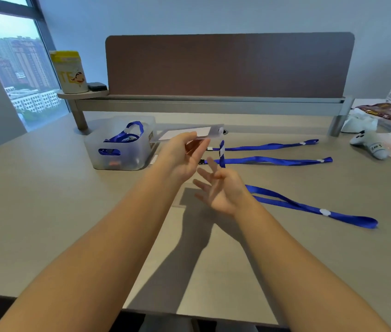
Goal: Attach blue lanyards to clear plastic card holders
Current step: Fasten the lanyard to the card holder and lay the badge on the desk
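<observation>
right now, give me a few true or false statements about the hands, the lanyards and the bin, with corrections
1. The left hand holds a clear card holder above the desk. True.
2. The right hand is clenched in a fist. False: its fingers are spread, though a blue lanyard runs up past it toward the holder.
3. Two more lanyards lie flat on the desk beyond the hands. True.
4. The translucent bin is on the far right of the desk. False: it sits left of the hands, with blue lanyards inside.
5. A yellow-lidded canister stands inside the bin. False: it stands on a small shelf by the window.
</observation>
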`<action>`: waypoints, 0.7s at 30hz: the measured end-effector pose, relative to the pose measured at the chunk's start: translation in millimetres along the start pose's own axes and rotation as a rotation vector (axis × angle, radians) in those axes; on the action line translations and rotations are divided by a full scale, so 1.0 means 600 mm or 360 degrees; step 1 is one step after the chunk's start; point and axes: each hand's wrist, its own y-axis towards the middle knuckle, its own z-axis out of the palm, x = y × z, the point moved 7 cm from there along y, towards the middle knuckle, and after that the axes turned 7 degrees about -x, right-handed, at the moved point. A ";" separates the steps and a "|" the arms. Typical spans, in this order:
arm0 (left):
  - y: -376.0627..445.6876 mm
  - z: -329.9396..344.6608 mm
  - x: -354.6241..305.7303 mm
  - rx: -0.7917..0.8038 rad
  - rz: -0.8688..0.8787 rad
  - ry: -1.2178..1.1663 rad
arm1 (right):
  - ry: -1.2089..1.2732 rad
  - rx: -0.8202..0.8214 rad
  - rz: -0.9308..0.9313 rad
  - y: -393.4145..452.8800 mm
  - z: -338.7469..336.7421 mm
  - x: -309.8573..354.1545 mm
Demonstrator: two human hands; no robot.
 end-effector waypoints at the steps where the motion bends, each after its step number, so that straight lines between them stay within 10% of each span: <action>1: 0.001 -0.006 -0.001 -0.0008 0.0000 -0.0017 | 0.0126 0.0001 -0.0045 0.000 0.004 0.004; 9: 0.031 -0.072 -0.014 -0.0224 0.0131 0.0053 | 0.0771 -0.0302 -0.0284 -0.007 -0.024 0.063; 21: 0.078 -0.065 0.042 -0.0238 0.0098 0.0231 | 0.0385 -0.1148 -0.0419 -0.022 -0.228 0.160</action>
